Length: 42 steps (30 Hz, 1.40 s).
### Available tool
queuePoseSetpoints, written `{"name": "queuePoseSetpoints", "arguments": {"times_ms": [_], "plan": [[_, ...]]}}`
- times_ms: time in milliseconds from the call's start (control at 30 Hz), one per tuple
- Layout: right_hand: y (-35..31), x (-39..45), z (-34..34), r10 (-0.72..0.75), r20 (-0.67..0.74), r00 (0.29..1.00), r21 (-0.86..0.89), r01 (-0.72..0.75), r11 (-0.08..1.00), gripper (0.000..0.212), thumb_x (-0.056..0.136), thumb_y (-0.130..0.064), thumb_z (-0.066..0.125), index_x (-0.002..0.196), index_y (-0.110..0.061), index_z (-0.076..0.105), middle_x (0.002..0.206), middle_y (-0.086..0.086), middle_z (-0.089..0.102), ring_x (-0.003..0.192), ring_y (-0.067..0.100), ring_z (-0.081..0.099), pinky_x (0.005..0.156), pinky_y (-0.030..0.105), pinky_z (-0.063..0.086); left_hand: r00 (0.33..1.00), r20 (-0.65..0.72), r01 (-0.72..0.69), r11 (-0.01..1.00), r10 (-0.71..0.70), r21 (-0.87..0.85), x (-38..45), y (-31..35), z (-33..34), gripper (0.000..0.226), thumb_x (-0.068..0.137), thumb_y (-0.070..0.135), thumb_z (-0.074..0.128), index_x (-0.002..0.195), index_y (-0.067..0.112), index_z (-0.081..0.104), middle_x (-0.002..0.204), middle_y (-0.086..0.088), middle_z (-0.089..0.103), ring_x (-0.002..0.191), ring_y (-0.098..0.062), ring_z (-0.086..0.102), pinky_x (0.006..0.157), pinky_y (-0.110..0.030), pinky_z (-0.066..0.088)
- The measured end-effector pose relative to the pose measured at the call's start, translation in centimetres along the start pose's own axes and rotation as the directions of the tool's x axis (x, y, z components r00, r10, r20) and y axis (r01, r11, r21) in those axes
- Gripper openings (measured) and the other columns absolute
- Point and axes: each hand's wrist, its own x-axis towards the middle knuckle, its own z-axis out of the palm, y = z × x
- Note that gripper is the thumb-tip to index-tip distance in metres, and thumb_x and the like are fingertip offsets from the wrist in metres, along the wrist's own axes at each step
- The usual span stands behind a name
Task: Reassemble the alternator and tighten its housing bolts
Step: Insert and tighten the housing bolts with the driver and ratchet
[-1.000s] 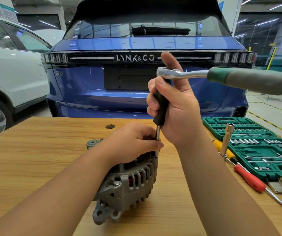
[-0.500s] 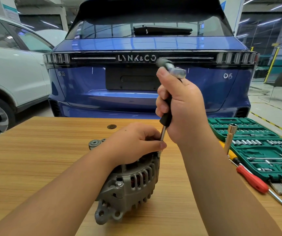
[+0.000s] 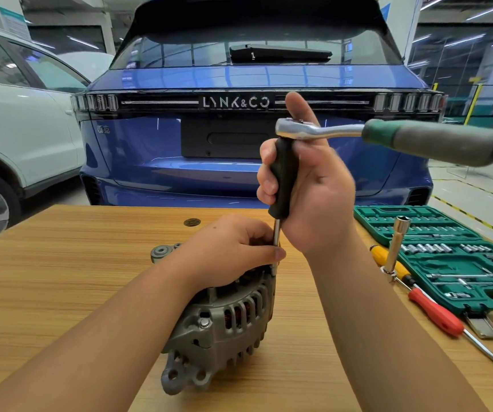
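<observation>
On the wooden table (image 3: 61, 292), the alternator (image 3: 224, 322) lies near the front centre, tilted, with its long axis running from the mounting lugs nearest the camera up and away toward the far end under the left hand. Its slotted grey housing faces the camera and to the right; one housing bolt (image 3: 204, 323) is visible on the near face.

The left hand (image 3: 233, 251) rests on the upper end of the alternator, fingers curled, with thumb and fingertips pinching the metal shaft of the black-handled driver (image 3: 282, 176) just above the housing rim. The driver stands nearly upright, its long axis vertical, tip pointing down at the housing edge.

The right hand (image 3: 310, 185) grips the driver's black handle, fingers wrapped around it and the index finger extended upward behind the ratchet head. The ratchet wrench (image 3: 402, 136) sits on top of the driver, its long axis roughly horizontal, green-grey handle pointing right.

To the right lie a green socket set case (image 3: 447, 257), a red-handled screwdriver (image 3: 438, 313), a yellow-handled screwdriver (image 3: 388, 263) and a tall socket (image 3: 396, 245) standing nearly upright. Beyond the table stands a blue car (image 3: 239, 114), with a white car (image 3: 16, 129) to its left.
</observation>
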Motion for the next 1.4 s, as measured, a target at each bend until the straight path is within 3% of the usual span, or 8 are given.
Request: {"name": "queuePoseSetpoints", "arguments": {"times_ms": [200, 400, 500, 567, 733, 1033, 1233, 1400], "plan": [[-0.3, 0.1, -0.7, 0.079, -0.001, 0.997, 0.091, -0.079, 0.993, 0.061, 0.092, -0.067, 0.032, 0.127, -0.022, 0.055, 0.082, 0.004, 0.056, 0.058, 0.016, 0.045, 0.055, 0.029, 0.032, 1.0, -0.008, 0.005, 1.0, -0.005, 0.007, 0.1, 0.2, 0.1, 0.013, 0.093, 0.051, 0.064, 0.083, 0.044, 0.066, 0.086, 0.025, 0.067, 0.079, 0.005, 0.063, 0.065, -0.024, 0.045], [-0.6, 0.1, -0.3, -0.031, -0.309, 0.95, -0.225, -0.042, 0.973, 0.021, 0.092, -0.033, 0.067, 0.086, -0.014, 0.06, 0.063, -0.005, 0.047, 0.046, 0.011, 0.036, 0.045, 0.025, 0.033, 1.0, 0.014, 0.007, 0.999, -0.008, 0.036, 0.1, 0.2, 0.1, 0.012, 0.094, 0.056, 0.061, 0.09, 0.046, 0.067, 0.09, 0.028, 0.065, 0.083, 0.009, 0.061, 0.068, -0.026, 0.049], [-1.0, 0.1, -0.9, 0.153, -0.139, 0.978, 0.018, -0.152, 0.988, 0.029, 0.088, -0.029, 0.065, 0.109, -0.012, 0.056, 0.069, -0.007, 0.053, 0.051, 0.009, 0.041, 0.053, 0.024, 0.032, 1.0, 0.003, 0.008, 1.0, -0.008, 0.024, 0.1, 0.1, 0.1, 0.012, 0.093, 0.055, 0.062, 0.089, 0.046, 0.068, 0.09, 0.024, 0.067, 0.082, 0.004, 0.063, 0.071, -0.029, 0.054], [-0.9, 0.2, -1.0, 0.165, -0.039, 0.986, 0.158, -0.157, 0.975, 0.034, 0.084, -0.027, 0.064, 0.115, -0.02, 0.054, 0.078, -0.006, 0.057, 0.056, 0.008, 0.046, 0.058, 0.024, 0.033, 1.0, 0.001, 0.007, 1.0, -0.007, 0.009, 0.1, 0.1, 0.0, 0.011, 0.092, 0.055, 0.063, 0.088, 0.046, 0.068, 0.088, 0.023, 0.068, 0.081, 0.004, 0.064, 0.069, -0.028, 0.052], [-0.2, 0.1, -0.5, 0.006, -0.023, 1.0, 0.009, -0.006, 1.0, 0.032, 0.099, -0.013, 0.051, 0.123, -0.034, 0.057, 0.086, 0.002, 0.055, 0.06, 0.011, 0.046, 0.057, 0.026, 0.033, 1.0, -0.002, 0.022, 1.0, -0.022, 0.007, 0.3, 0.0, 0.0, 0.012, 0.091, 0.056, 0.064, 0.087, 0.045, 0.068, 0.086, 0.024, 0.069, 0.079, 0.005, 0.065, 0.068, -0.027, 0.051], [0.3, -0.1, 0.0, -0.007, 0.027, 1.0, -0.065, 0.008, 0.998, 0.037, 0.097, -0.015, 0.044, 0.128, -0.031, 0.055, 0.082, 0.006, 0.055, 0.058, 0.016, 0.043, 0.054, 0.032, 0.028, 0.999, 0.015, 0.044, 0.999, -0.044, 0.022, 0.1, 0.1, 0.1, 0.017, 0.092, 0.058, 0.061, 0.092, 0.045, 0.071, 0.089, 0.025, 0.07, 0.081, 0.008, 0.064, 0.07, -0.026, 0.049], [0.0, 0.0, -0.7, 0.083, 0.107, 0.991, 0.122, -0.096, 0.988, 0.051, 0.09, -0.039, 0.033, 0.132, -0.021, 0.054, 0.087, 0.009, 0.057, 0.062, 0.021, 0.044, 0.058, 0.033, 0.03, 0.999, 0.025, 0.039, 0.999, -0.04, 0.029, 0.1, 0.0, 0.0, 0.019, 0.095, 0.054, 0.06, 0.09, 0.04, 0.073, 0.088, 0.022, 0.071, 0.081, 0.007, 0.065, 0.074, -0.027, 0.051], [-0.1, 0.1, -0.4, 0.136, -0.004, 0.991, 0.114, -0.134, 0.984, 0.056, 0.094, -0.062, 0.035, 0.124, -0.019, 0.055, 0.082, 0.004, 0.057, 0.057, 0.016, 0.045, 0.054, 0.029, 0.031, 0.999, 0.034, 0.032, 0.999, -0.033, 0.017, 0.2, -0.1, 0.0, 0.019, 0.094, 0.055, 0.06, 0.089, 0.042, 0.072, 0.088, 0.022, 0.071, 0.081, 0.006, 0.065, 0.073, -0.026, 0.05]]}}
